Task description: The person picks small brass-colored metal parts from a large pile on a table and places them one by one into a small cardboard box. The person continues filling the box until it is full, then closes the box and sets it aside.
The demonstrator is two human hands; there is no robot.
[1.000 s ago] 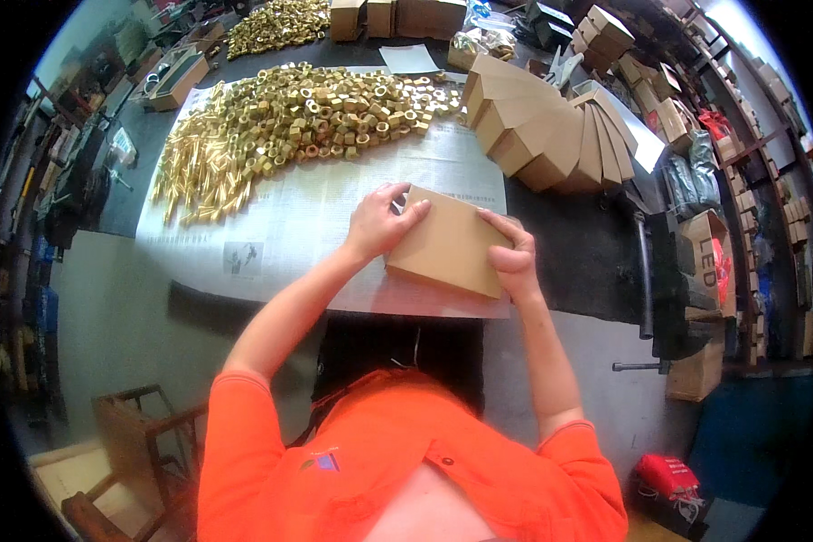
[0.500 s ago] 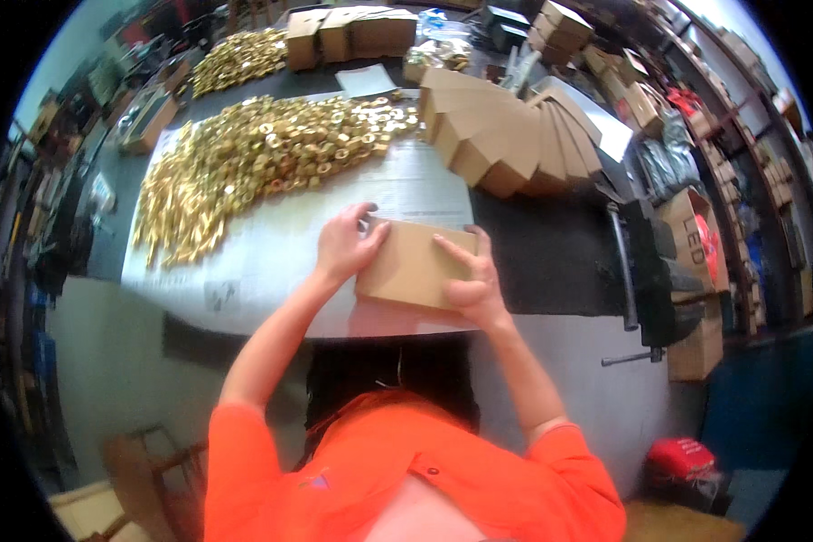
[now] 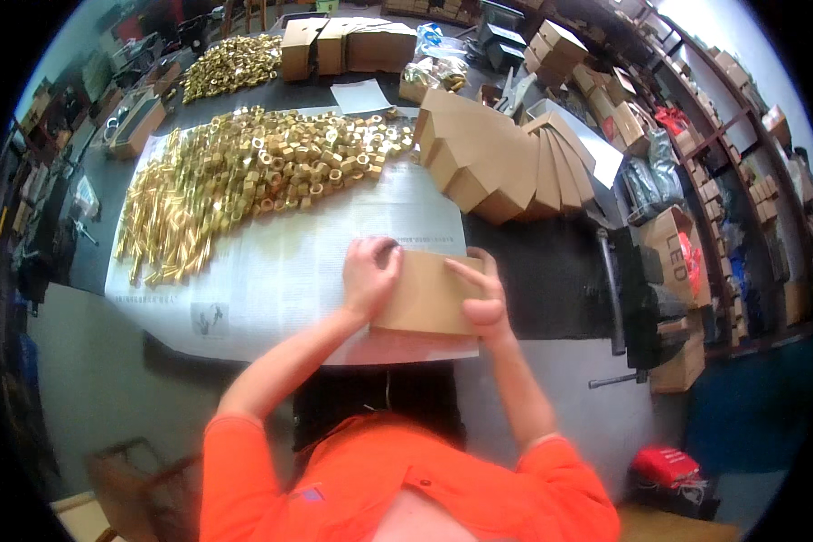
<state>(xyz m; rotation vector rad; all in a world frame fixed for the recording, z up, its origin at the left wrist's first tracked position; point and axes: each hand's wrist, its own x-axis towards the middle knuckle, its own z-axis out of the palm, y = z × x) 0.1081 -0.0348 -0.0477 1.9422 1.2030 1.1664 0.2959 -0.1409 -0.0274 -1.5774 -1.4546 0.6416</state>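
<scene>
A small brown cardboard box (image 3: 429, 294) sits between my two hands at the front edge of the newspaper-covered table. My left hand (image 3: 370, 278) grips its left side, the thumb and curled fingers at the far left corner. My right hand (image 3: 486, 303) closes around the right side, with one finger stretched along the top face. The top looks flat and closed; whatever may be inside is hidden. Left of my hands, on the newspaper (image 3: 280, 312), lie a large heap of brass hex nuts (image 3: 289, 163) and, at its near end, thin brass pieces (image 3: 163, 239).
A fanned row of similar cardboard boxes (image 3: 492, 158) stands at the far right. Behind are open cartons (image 3: 366, 50), another brass heap (image 3: 235, 65) and a white sheet (image 3: 359, 97). A vise (image 3: 646, 298) with a long bar juts from the right edge. Shelves line the right wall.
The whole view has shifted, putting the table lower in the picture. My left hand has closed in more on the box's left side, and less of the box's front side shows.
</scene>
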